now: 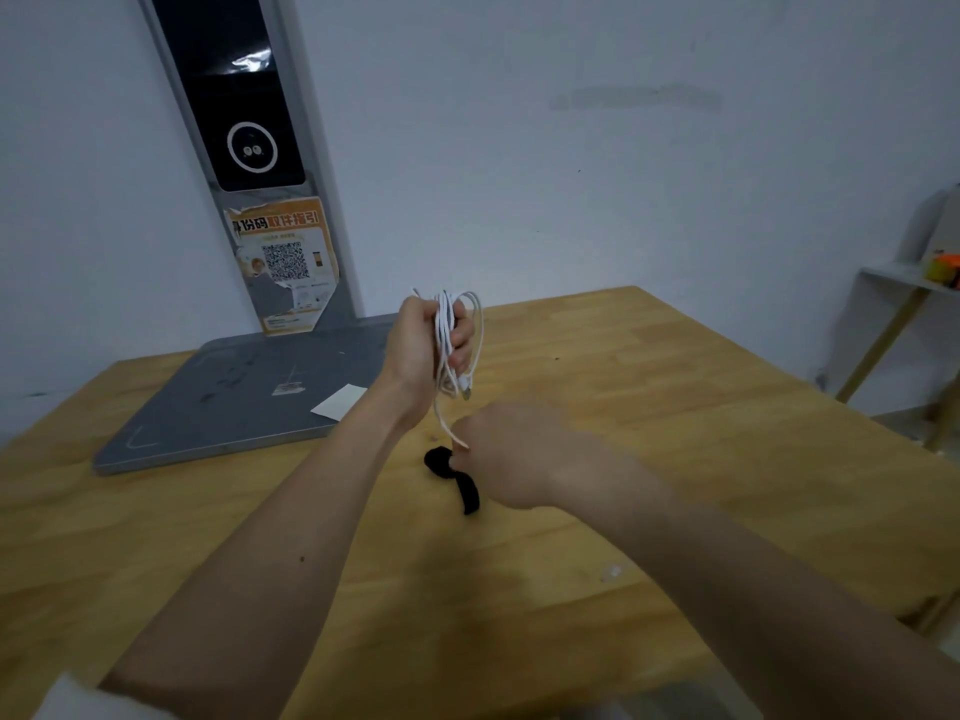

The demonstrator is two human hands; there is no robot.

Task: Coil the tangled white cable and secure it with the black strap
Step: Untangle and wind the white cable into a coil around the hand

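Note:
My left hand (423, 345) is raised above the wooden table (675, 407) and grips the white cable (445, 324), which is gathered into several loose loops; a plug end dangles below the fist. One strand of the cable runs down to my right hand (511, 452). My right hand hovers low over the table, slightly blurred, with its fingertips closed on the black strap (465, 488). The strap's loose end hangs out below the fingers, close to the table top.
A grey metal stand base (228, 402) lies on the table's far left, with a white slip of paper (340, 401) on it. Its upright post (249, 148) carries a black panel and an orange QR sticker. A small shelf (904, 283) with colourful items stands at right.

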